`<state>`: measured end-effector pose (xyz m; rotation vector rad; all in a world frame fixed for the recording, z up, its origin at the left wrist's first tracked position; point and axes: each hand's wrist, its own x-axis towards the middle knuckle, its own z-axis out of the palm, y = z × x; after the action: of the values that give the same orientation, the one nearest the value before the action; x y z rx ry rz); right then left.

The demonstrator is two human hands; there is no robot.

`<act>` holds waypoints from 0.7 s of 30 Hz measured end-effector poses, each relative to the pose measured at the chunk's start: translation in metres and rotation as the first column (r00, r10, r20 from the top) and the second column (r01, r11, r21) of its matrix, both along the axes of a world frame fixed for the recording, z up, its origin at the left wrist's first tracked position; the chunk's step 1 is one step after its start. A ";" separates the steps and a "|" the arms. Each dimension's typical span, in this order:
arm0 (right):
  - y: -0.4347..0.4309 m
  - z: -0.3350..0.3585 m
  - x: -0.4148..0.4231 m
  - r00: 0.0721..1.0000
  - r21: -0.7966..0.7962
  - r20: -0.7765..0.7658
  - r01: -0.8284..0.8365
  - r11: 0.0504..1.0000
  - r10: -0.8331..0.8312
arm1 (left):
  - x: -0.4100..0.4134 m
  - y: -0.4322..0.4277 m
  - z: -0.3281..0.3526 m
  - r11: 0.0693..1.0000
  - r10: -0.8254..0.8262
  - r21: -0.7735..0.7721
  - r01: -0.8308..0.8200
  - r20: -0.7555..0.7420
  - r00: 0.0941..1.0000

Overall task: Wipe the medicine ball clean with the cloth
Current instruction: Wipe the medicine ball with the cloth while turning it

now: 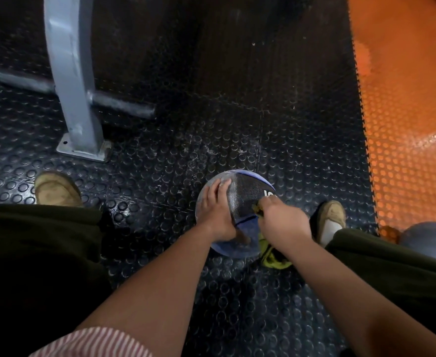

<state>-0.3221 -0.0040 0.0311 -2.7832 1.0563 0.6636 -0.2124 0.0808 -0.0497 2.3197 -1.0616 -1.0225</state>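
Observation:
A black and blue medicine ball (248, 191) with white lettering sits on the dark studded floor between my feet. Its left part looks dusty grey. My left hand (215, 210) lies flat on the ball's left side, fingers spread and pointing away from me. My right hand (281, 217) grips a yellow-green cloth (272, 256) and presses it against the ball's right side. Part of the cloth pokes out past my fingers, and the rest hangs below my wrist.
A grey metal post (75, 99) with a bolted foot plate and a cross bar stands at the left. Orange studded flooring (412, 124) runs along the right. A second, dusty ball (430, 240) lies by my right leg. My shoes (57, 189) flank the ball.

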 end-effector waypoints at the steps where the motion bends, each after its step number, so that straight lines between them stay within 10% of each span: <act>1: 0.007 -0.002 0.002 0.999 -0.008 0.010 -0.047 0.999 0.047 | 0.001 -0.001 0.000 1.000 0.004 -0.004 -0.004 -0.001 1.000; 21: 0.021 0.006 0.025 0.963 -0.039 -0.006 -0.271 0.962 0.271 | 0.004 -0.001 -0.002 1.000 0.016 -0.011 -0.017 -0.073 0.997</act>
<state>-0.2969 0.0171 0.0369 -2.9923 0.6997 0.6764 -0.2086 0.0801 -0.0514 2.2601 -1.0158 -1.0836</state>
